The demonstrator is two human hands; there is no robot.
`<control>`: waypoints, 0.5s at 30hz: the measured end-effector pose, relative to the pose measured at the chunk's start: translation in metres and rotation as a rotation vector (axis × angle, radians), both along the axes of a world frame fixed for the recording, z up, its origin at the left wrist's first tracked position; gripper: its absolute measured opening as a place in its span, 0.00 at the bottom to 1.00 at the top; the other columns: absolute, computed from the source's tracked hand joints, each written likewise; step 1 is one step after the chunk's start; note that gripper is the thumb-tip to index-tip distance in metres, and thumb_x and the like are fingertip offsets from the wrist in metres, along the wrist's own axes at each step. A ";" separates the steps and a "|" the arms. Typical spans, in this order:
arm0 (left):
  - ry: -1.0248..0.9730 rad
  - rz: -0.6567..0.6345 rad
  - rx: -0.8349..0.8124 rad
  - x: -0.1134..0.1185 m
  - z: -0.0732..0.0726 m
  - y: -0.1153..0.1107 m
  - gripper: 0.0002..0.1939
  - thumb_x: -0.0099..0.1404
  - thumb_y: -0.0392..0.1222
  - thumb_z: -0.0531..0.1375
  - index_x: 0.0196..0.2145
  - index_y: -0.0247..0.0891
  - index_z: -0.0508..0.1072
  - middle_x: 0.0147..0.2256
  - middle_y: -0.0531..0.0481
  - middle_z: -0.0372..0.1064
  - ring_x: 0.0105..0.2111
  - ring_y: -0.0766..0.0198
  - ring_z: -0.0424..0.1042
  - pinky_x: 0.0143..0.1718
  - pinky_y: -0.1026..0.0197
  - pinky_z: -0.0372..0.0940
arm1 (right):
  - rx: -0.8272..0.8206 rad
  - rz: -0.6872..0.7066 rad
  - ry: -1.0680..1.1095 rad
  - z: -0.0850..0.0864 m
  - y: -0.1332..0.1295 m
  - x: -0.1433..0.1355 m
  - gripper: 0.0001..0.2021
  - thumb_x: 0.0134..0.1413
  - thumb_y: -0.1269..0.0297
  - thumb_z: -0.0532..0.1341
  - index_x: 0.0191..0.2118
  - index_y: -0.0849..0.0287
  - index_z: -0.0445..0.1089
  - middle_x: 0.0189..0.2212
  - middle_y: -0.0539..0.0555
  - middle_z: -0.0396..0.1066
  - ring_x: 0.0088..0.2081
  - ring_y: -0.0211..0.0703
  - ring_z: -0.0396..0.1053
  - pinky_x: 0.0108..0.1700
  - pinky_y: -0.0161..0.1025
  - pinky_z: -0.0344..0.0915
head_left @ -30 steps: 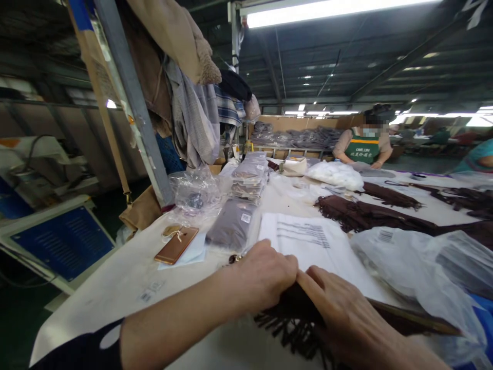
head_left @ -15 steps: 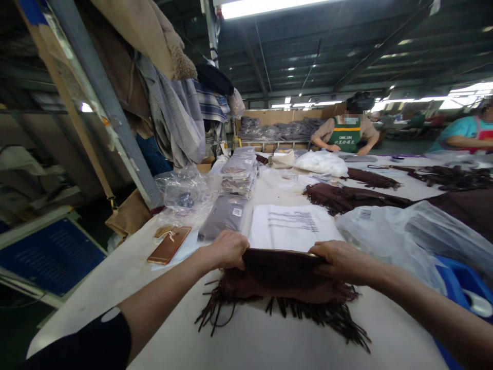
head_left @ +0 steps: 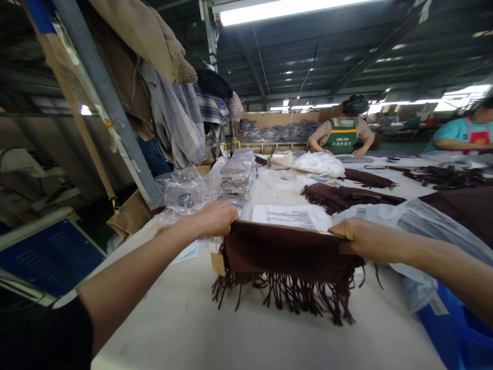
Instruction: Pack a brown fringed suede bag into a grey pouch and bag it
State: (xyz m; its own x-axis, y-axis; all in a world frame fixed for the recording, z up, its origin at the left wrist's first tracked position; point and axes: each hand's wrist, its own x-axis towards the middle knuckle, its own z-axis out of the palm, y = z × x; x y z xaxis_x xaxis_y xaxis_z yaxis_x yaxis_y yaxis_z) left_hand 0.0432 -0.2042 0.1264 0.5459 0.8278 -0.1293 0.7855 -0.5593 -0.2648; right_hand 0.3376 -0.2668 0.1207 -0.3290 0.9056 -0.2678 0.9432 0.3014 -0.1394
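Note:
A dark brown fringed bag (head_left: 285,252) with a gold zipper along its top edge is stretched between my hands over the table. My left hand (head_left: 219,218) grips its upper left corner, and my right hand (head_left: 352,237) pinches the upper right corner. Fringe hangs from the bag's lower edge toward the white tabletop. A tan paper tag (head_left: 217,264) dangles at its left side. Just behind the bag lies a white plastic bag (head_left: 292,216) with printed lines, partly covered by it.
Stacked grey packages (head_left: 236,174) and crumpled clear plastic (head_left: 181,190) stand at the back left. More brown fringed pieces (head_left: 342,198) lie to the right. Clear plastic bags (head_left: 408,226) drape near a blue bin (head_left: 442,318). Across the table, a person in a green apron (head_left: 341,137) works.
Both hands have lifted the fringed bag and spread farther apart, so its side and top edge show more fully. The tan tag has come into view.

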 end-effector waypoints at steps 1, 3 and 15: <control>-0.004 0.008 0.051 -0.001 0.006 0.002 0.09 0.52 0.35 0.56 0.30 0.39 0.75 0.28 0.46 0.73 0.33 0.54 0.73 0.29 0.62 0.61 | 0.032 -0.012 -0.005 0.006 0.001 0.000 0.06 0.40 0.75 0.53 0.22 0.58 0.63 0.21 0.48 0.65 0.26 0.37 0.64 0.29 0.32 0.56; -0.011 0.019 0.148 -0.002 0.018 0.005 0.10 0.56 0.34 0.53 0.32 0.38 0.75 0.30 0.43 0.73 0.35 0.52 0.73 0.31 0.59 0.61 | 0.096 -0.037 -0.019 0.018 0.005 -0.001 0.06 0.41 0.76 0.53 0.23 0.58 0.62 0.20 0.47 0.65 0.26 0.38 0.64 0.30 0.33 0.56; 0.186 -0.263 0.578 -0.025 -0.023 -0.025 0.14 0.62 0.25 0.48 0.40 0.30 0.69 0.30 0.43 0.69 0.28 0.59 0.69 0.29 0.59 0.60 | 0.677 0.114 -0.263 -0.042 -0.028 -0.006 0.23 0.44 0.82 0.48 0.45 0.63 0.70 0.38 0.61 0.75 0.35 0.52 0.73 0.32 0.43 0.68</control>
State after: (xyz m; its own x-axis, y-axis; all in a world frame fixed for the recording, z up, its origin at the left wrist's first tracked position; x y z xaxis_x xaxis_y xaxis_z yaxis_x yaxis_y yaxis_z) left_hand 0.0182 -0.2288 0.1035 0.7511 0.6340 0.1839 0.5538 -0.4536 -0.6982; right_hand 0.3319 -0.2944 0.0789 -0.4327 0.8648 0.2548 0.8776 0.3393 0.3387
